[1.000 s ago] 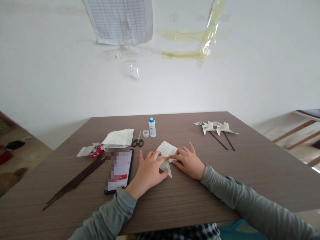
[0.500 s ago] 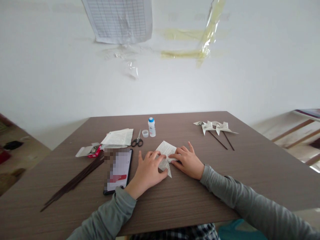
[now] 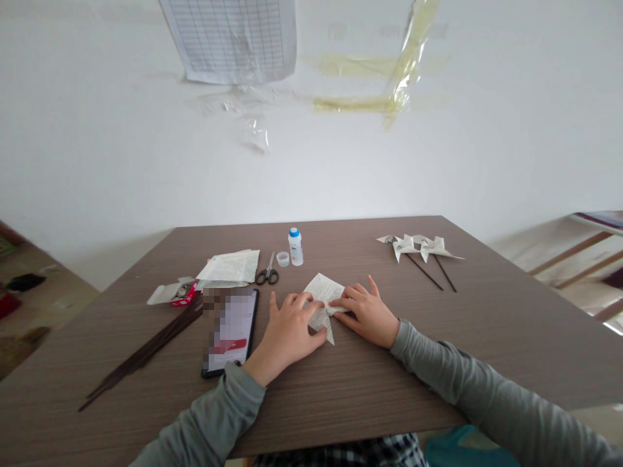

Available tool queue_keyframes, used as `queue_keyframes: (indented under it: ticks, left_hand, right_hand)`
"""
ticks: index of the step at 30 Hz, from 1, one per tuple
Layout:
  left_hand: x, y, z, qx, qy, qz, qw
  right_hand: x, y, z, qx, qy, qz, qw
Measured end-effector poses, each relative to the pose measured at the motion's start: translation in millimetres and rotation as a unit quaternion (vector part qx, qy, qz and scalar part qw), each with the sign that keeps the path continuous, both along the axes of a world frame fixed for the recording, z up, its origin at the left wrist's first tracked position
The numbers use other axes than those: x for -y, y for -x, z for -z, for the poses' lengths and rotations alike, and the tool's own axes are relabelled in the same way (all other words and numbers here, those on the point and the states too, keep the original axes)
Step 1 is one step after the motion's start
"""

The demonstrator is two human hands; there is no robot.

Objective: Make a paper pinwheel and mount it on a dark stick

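A piece of printed paper (image 3: 325, 287), partly cut and folded, lies on the table between my hands. My left hand (image 3: 291, 327) holds its left side, the index finger pressing near the centre and the thumb on the lower point. From the right, my right hand (image 3: 364, 311) grips a folded flap at the middle, with one finger raised. My fingertips hide the paper's centre. Beyond it stand a white glue bottle with a blue cap (image 3: 294, 248), a small clear cup (image 3: 283, 259) and black-handled scissors (image 3: 267, 272).
Paper pinwheels (image 3: 422, 248) on brown sticks lie at the back right. On the left are a paper stack (image 3: 228, 268), a red-and-white box (image 3: 181, 292), a bundle of thin brown sticks (image 3: 141, 353) and a phone (image 3: 236, 334). A wall rises behind the table (image 3: 389, 395).
Almost nothing differs. My right fingers have shifted very slightly on the folded flap; my left hand stays in place.
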State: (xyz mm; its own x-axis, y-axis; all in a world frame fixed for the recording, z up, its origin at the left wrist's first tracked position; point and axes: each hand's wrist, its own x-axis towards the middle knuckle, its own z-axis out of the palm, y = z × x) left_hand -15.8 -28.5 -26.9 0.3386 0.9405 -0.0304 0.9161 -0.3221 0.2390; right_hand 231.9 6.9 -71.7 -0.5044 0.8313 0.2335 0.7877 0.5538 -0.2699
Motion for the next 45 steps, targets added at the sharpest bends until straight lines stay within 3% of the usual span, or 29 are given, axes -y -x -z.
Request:
queue_keyframes:
  ticks: [13, 38, 45]
  left_hand:
    - [-0.3, -1.6, -2.9, -0.013, 0.003, 0.003, 1.000]
    - [-4.0, -2.1, 8.5, -0.015, -0.013, 0.004, 1.000]
    - [-1.0, -1.7, 3.3, -0.017, -0.008, 0.002, 1.000]
  right_hand:
    - [2.2, -0.4, 0.3, -0.007, 0.011, 0.000, 1.000]
    - [2.5, -1.8, 2.1, -0.006, -0.017, -0.015, 1.000]
    - [1.9, -2.0, 1.9, -0.013, -0.002, -0.013, 1.000]
